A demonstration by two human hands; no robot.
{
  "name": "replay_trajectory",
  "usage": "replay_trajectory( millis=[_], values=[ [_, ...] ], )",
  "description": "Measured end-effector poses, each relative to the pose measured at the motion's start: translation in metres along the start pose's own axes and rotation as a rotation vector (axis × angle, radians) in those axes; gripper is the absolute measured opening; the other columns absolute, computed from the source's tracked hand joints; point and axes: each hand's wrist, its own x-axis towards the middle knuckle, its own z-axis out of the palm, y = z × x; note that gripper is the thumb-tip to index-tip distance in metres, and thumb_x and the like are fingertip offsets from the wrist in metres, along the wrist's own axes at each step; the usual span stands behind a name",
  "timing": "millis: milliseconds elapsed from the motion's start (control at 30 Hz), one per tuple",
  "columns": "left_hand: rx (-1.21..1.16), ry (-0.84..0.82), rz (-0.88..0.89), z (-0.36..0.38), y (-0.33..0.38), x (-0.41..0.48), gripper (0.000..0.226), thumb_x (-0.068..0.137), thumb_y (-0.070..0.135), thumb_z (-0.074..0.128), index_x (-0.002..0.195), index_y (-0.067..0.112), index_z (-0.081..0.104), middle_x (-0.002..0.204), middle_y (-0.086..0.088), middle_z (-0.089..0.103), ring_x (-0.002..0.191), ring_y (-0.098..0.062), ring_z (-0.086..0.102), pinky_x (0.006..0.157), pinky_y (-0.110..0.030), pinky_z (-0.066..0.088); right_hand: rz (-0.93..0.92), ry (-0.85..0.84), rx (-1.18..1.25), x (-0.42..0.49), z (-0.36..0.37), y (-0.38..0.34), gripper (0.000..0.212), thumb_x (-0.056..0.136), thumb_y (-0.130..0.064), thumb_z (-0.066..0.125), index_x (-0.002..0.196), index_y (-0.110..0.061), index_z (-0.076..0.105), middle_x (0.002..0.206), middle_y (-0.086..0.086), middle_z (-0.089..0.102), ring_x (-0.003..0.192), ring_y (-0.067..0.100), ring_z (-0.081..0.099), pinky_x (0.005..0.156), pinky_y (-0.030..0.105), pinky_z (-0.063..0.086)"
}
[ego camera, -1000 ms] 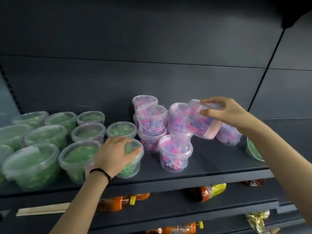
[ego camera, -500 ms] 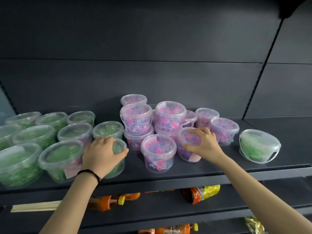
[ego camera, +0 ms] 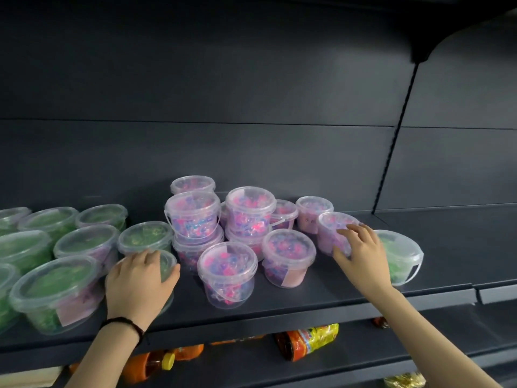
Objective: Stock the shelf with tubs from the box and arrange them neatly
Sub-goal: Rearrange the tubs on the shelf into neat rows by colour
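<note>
Gripping a green tub [ego camera: 167, 264] by its lid near the shelf's [ego camera: 307, 299] front edge, my left hand [ego camera: 140, 284] curls over it beside the other green tubs [ego camera: 84, 242]. Pink tubs [ego camera: 226, 270] cluster mid-shelf, some stacked. My right hand [ego camera: 361, 253] clasps a pink tub [ego camera: 331, 224]; a stray green tub [ego camera: 402, 256] sits further right. Mostly stocked, I judge; tidying remains.

Lidded green tubs [ego camera: 86, 242] stand upright at shelf [ego camera: 307, 301] left. Pink tubs [ego camera: 227, 264] stand centre, some stacked. One green tub [ego camera: 402, 256] stands far right.
</note>
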Motion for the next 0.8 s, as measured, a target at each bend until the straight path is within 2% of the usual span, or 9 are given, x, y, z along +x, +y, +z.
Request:
replay_trajectory(
  millis=[67, 133, 200, 267, 367, 500, 667, 800],
  values=[
    [-0.086, 0.057, 0.081, -0.007, 0.012, -0.001, 0.051, 0.08, 0.047, 0.052, 0.097, 0.003, 0.072, 0.092, -0.014, 0.072, 0.083, -0.033, 0.068, 0.07, -0.043, 0.054, 0.056, 0.08, -0.089, -0.004, -0.007, 0.017, 0.045, 0.078, -0.038, 0.05, 0.106, -0.01, 0.069, 0.118, 0.015, 0.064, 0.122, 0.041, 0.048, 0.101, 0.052, 0.036],
    [-0.288, 0.09, 0.161, -0.016, 0.039, -0.004, 0.058, 0.08, 0.055, 0.041, 0.103, 0.01, 0.071, 0.1, -0.005, 0.071, 0.091, -0.026, 0.067, 0.072, -0.037, 0.053, 0.166, 0.159, -0.135, -0.007, -0.014, 0.03, 0.044, 0.079, -0.042, 0.058, 0.112, -0.013, 0.067, 0.129, 0.015, 0.057, 0.131, 0.041, 0.038, 0.107, 0.054, 0.025],
    [-0.455, 0.037, 0.176, -0.02, 0.07, -0.006, 0.066, 0.078, 0.065, 0.036, 0.114, 0.019, 0.066, 0.113, 0.004, 0.066, 0.104, -0.018, 0.062, 0.081, -0.032, 0.05, 0.326, 0.15, -0.097, -0.009, -0.019, 0.04, 0.058, 0.078, -0.048, 0.071, 0.127, -0.019, 0.057, 0.145, 0.015, 0.041, 0.138, 0.042, 0.024, 0.109, 0.056, 0.019],
    [-0.431, 0.001, 0.185, -0.015, 0.091, -0.007, 0.076, 0.074, 0.073, 0.034, 0.121, 0.021, 0.063, 0.124, 0.007, 0.061, 0.114, -0.015, 0.058, 0.088, -0.033, 0.047, 0.503, 0.063, -0.004, -0.009, -0.022, 0.049, 0.081, 0.072, -0.055, 0.075, 0.139, -0.023, 0.043, 0.154, 0.015, 0.025, 0.139, 0.043, 0.02, 0.109, 0.058, 0.023],
    [-0.285, 0.003, 0.208, 0.002, 0.102, -0.01, 0.072, 0.072, 0.073, 0.039, 0.109, 0.02, 0.07, 0.115, 0.004, 0.067, 0.105, -0.019, 0.064, 0.081, -0.04, 0.049, 0.671, 0.001, 0.26, -0.01, -0.02, 0.061, 0.091, 0.07, -0.055, 0.077, 0.143, -0.026, 0.032, 0.157, 0.01, 0.013, 0.134, 0.041, 0.032, 0.101, 0.058, 0.039],
    [-0.223, 0.008, 0.18, 0.015, 0.099, -0.016, 0.069, 0.07, 0.07, 0.04, 0.105, 0.02, 0.072, 0.112, 0.002, 0.068, 0.103, -0.022, 0.064, 0.084, -0.044, 0.046, 0.679, 0.028, 0.434, -0.018, -0.012, 0.07, 0.088, 0.073, -0.045, 0.079, 0.144, -0.023, 0.032, 0.156, 0.007, 0.013, 0.136, 0.034, 0.032, 0.102, 0.048, 0.039],
    [-0.21, -0.019, 0.175, 0.015, 0.098, -0.013, 0.071, 0.069, 0.072, 0.039, 0.108, 0.021, 0.071, 0.113, 0.001, 0.067, 0.105, -0.023, 0.063, 0.087, -0.047, 0.044, 0.618, 0.092, 0.492, -0.02, -0.018, 0.058, 0.08, 0.07, -0.04, 0.082, 0.137, -0.02, 0.043, 0.148, 0.006, 0.028, 0.132, 0.027, 0.037, 0.102, 0.037, 0.037],
    [-0.21, -0.059, 0.19, 0.01, 0.096, -0.013, 0.074, 0.07, 0.073, 0.036, 0.11, 0.022, 0.07, 0.114, 0.002, 0.067, 0.108, -0.022, 0.062, 0.088, -0.047, 0.044, 0.507, 0.171, 0.548, -0.018, -0.032, 0.031, 0.075, 0.067, -0.036, 0.085, 0.131, -0.024, 0.048, 0.143, 0.002, 0.03, 0.129, 0.022, 0.037, 0.104, 0.032, 0.036]
  ],
)
